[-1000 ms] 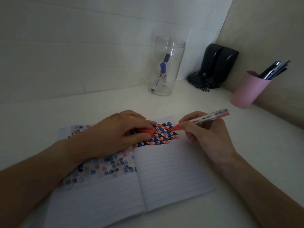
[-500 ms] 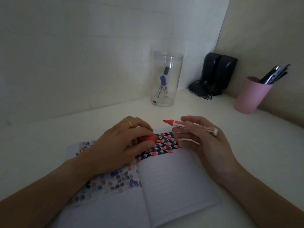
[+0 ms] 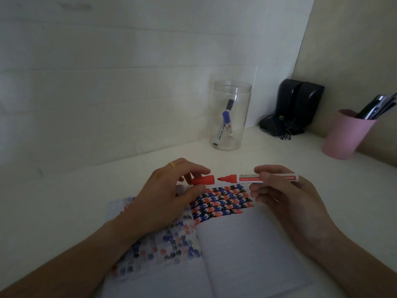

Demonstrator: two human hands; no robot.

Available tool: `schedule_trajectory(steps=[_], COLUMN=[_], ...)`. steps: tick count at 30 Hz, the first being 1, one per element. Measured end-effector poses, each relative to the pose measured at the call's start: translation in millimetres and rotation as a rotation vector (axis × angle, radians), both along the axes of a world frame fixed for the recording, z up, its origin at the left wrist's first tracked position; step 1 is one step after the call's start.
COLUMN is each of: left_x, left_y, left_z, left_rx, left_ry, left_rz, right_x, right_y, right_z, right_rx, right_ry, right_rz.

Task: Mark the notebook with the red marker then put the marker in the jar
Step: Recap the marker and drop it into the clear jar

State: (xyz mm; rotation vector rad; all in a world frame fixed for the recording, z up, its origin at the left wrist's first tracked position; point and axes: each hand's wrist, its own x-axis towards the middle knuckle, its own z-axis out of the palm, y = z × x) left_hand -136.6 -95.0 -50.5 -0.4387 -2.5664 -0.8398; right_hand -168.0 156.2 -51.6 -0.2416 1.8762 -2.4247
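Note:
An open lined notebook (image 3: 247,244) lies on the white desk in front of me, with rows of red, blue and black marks across the top of its pages. My right hand (image 3: 285,198) holds the red marker (image 3: 253,178) level above the notebook's far edge, bare tip pointing left. My left hand (image 3: 169,194) pinches the red cap (image 3: 203,180), its opening facing the tip a short gap away. The clear jar (image 3: 232,117) stands open at the back of the desk, with two markers, blue-capped and black-capped, leaning inside.
A pair of black speakers (image 3: 298,104) with tangled cable sits in the back right corner. A pink cup (image 3: 345,136) with several pens stands to the right. White walls close the desk at the back and right.
The marker came off the page and turned level with its tip to the left. My left hand lifted the cap off the notebook and brought it in line with the tip.

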Motion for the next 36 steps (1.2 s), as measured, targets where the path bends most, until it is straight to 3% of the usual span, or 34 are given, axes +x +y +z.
schedule_trajectory(steps=[8,19,28,36], left_x=[1,11,14,16], left_y=[1,1,0,0], left_z=[1,10,13,19], left_rx=[0.026,0.137,0.251,0.17], left_ry=[-0.027,0.089,0.002,0.044], left_rz=[0.002,-0.076,-0.147,-0.135], right_x=[4,8,11,20], right_y=[-3,-3,-1,-6], right_z=[4,4,6,8], right_rx=[0.011,0.13,0.071,0.137], right_ry=[0.031,0.086,0.144,0.159], right_rz=[0.035,0.117,0.162,0.197])
